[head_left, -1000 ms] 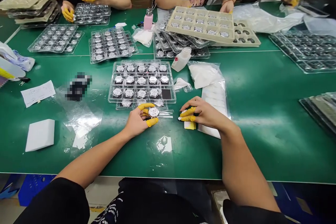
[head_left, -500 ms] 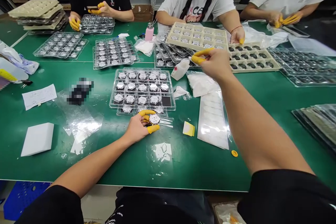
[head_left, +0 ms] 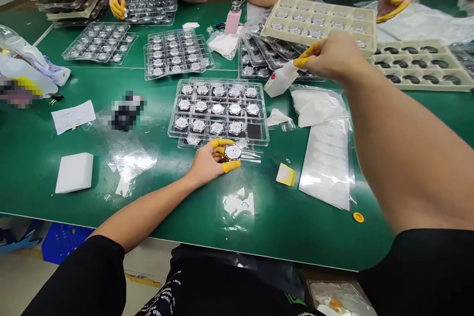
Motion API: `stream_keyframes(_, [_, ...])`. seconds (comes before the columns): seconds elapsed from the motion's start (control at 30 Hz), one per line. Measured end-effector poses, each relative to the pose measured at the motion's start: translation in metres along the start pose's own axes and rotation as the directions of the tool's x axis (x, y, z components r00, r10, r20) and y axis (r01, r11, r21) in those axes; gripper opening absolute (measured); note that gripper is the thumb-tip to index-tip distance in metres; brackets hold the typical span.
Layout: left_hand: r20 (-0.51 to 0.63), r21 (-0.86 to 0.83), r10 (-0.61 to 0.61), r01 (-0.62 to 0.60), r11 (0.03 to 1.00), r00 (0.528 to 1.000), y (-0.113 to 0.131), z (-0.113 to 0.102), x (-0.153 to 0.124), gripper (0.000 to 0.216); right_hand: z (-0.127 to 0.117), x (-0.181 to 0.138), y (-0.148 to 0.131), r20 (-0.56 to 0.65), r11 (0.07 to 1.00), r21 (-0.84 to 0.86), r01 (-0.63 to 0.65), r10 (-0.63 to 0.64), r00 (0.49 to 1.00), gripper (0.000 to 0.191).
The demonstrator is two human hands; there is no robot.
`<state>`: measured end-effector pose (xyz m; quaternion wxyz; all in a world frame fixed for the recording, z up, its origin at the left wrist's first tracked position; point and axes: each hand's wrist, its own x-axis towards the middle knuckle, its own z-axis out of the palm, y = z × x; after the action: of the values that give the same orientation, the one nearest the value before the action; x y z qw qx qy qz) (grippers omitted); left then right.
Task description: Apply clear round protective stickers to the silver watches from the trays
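My left hand, in yellow finger cots, grips a round silver watch case with a white dial by its edge, thumb below and fingers above. It is just in front of a clear plastic tray that holds rows of similar watch heads; one cell at its right front shows only a dark base. Farther out, my right hand has its yellow-covered fingers closed at the upper end of a small white plastic bottle, which leans to the right. The fingertips partly hide the bottle's top.
Co-workers' hands work across the green table. A beige tray rests on stacked clear trays behind my right hand. Nearby lie a white foam block, a plastic packet, a yellow pad and a pink bottle.
The whole view has shifted, so the table's things sit farther right. My right hand stays at the white bottle, which leans a little more. My left hand still holds the watch case.
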<state>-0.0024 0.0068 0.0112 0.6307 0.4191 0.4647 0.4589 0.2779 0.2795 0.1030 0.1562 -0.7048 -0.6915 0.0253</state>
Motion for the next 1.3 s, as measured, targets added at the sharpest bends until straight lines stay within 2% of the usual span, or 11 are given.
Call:
stream_keyframes(0.13, [0.002,0.007,0.03,-0.03,1.0,1.0,-0.001,-0.001,0.003,0.063,0.006,0.008,0.005,0.084,0.995,-0.071,-0.063,0.069,0.994,0.075])
stream_keyframes(0.33, [-0.006,0.071,0.062,-0.062,0.996,0.998,-0.005,-0.003,0.004,0.057,-0.002,-0.005,-0.007,-0.19,0.991,0.098,0.096,-0.076,0.979,0.093])
stream_keyframes(0.43, [0.001,0.09,0.07,-0.07,0.994,0.998,-0.008,-0.004,0.004,0.059,-0.006,-0.077,-0.032,-0.301,0.907,0.348,0.235,-0.13,0.945,0.083])
stream_keyframes(0.5, [-0.001,0.09,0.071,-0.071,0.993,0.997,-0.009,-0.004,0.005,0.061,0.001,-0.146,-0.052,-0.38,0.752,0.485,0.447,-0.28,0.882,0.051])
stream_keyframes(0.57, [0.01,0.074,0.066,-0.066,0.995,0.998,-0.011,-0.005,0.008,0.064,0.017,-0.208,-0.068,-0.286,0.583,0.563,0.586,-0.527,0.8,0.023])
stream_keyframes(0.67, [0.043,0.036,0.044,-0.046,0.998,0.998,-0.012,-0.006,0.01,0.068,0.043,-0.255,-0.077,-0.234,0.576,0.534,0.619,-0.602,0.763,0.012])
stream_keyframes(0.77, [0.033,0.051,0.023,-0.025,0.998,0.999,-0.012,-0.007,0.011,0.068,0.055,-0.257,-0.071,-0.209,0.652,0.479,0.588,-0.566,0.797,0.011])
stream_keyframes(0.9, [0.073,0.085,0.01,-0.017,0.996,0.997,-0.013,-0.008,0.01,0.07,0.054,-0.253,-0.065,-0.146,0.601,0.527,0.601,-0.632,0.761,0.011])
stream_keyframes(1.03, [0.087,0.061,-0.011,0.005,0.998,0.996,-0.012,-0.007,0.009,0.068,0.05,-0.258,-0.064,-0.17,0.689,0.469,0.553,-0.544,0.822,0.012])
stream_keyframes(1.17, [0.1,0.055,-0.014,0.009,0.998,0.995,-0.012,-0.007,0.008,0.07,0.051,-0.259,-0.061,-0.125,0.624,0.527,0.577,-0.615,0.779,0.012])
stream_keyframes(1.3, [0.07,0.109,0.0,-0.007,0.994,0.998,-0.013,-0.007,0.007,0.065,0.053,-0.257,-0.059,-0.184,0.676,0.513,0.529,-0.516,0.837,0.013])
